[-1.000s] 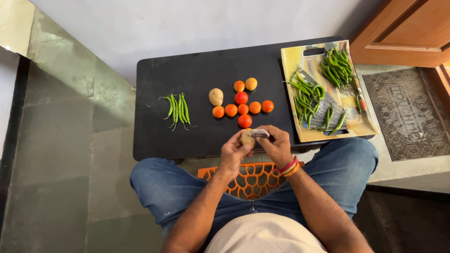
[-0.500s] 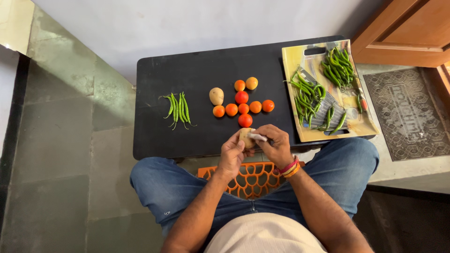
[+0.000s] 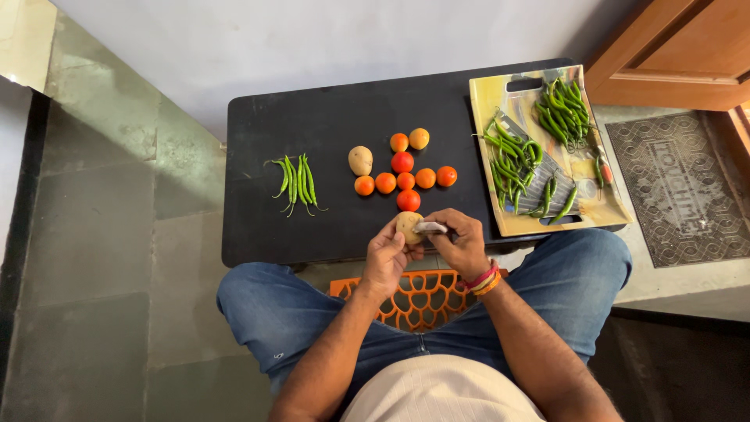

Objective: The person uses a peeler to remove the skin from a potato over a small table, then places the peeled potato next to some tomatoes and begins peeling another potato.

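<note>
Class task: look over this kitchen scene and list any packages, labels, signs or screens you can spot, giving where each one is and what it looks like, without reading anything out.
No packages, labels, signs or screens show.
Doormat: on the floor right of the table, rectangular, grey-brown, patterned, with large raised lettering.
Cutting board: on the table's right end, rectangular, yellowish with a printed picture, chillies lying on it.

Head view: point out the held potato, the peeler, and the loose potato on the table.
held potato (image 3: 407, 227), head view, bare skin left of the peeler
peeler (image 3: 430, 227), head view, its metal head
loose potato (image 3: 360, 160), head view, its middle
</note>
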